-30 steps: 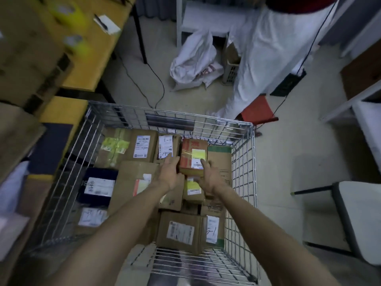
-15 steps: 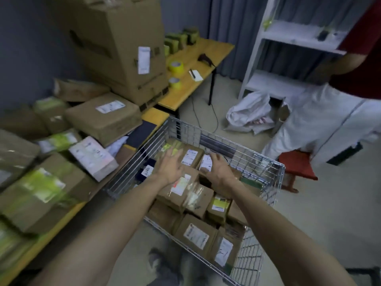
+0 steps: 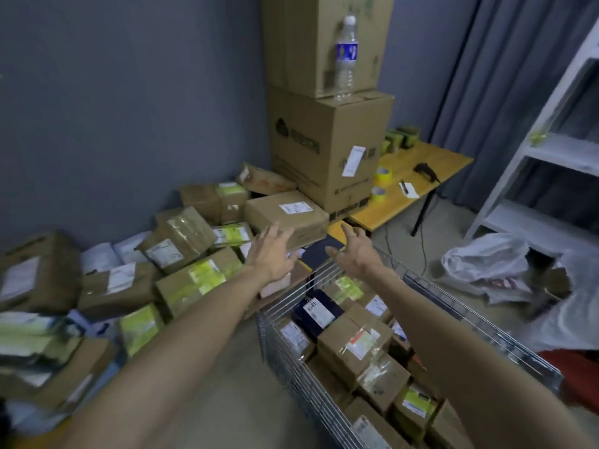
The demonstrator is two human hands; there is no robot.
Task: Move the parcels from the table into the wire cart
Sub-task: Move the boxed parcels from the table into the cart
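While both arms stretch forward, the left hand [image 3: 272,256] and the right hand [image 3: 356,251] are empty, fingers spread and loosely bent, gripping nothing. Just beyond the left hand's fingertips lies a flat cardboard parcel [image 3: 285,215] with a white label; whether the fingers touch it cannot be told. Under the right hand and forearm stands the wire cart [image 3: 285,367], packed with labelled boxes [image 3: 353,343]. Left of the left hand, a heap of parcels [image 3: 191,283] covers that end of the table [image 3: 421,186], several bound in yellow-green tape. Beyond both hands, two large cartons [image 3: 327,150] are stacked against the grey wall, a water bottle [image 3: 345,56] upright on the lower one. Past the right hand, yellow tape rolls [image 3: 383,174] sit on the bare tabletop. Farther right stand a white shelf unit [image 3: 557,150] and a crumpled white bag [image 3: 483,264] on the floor.
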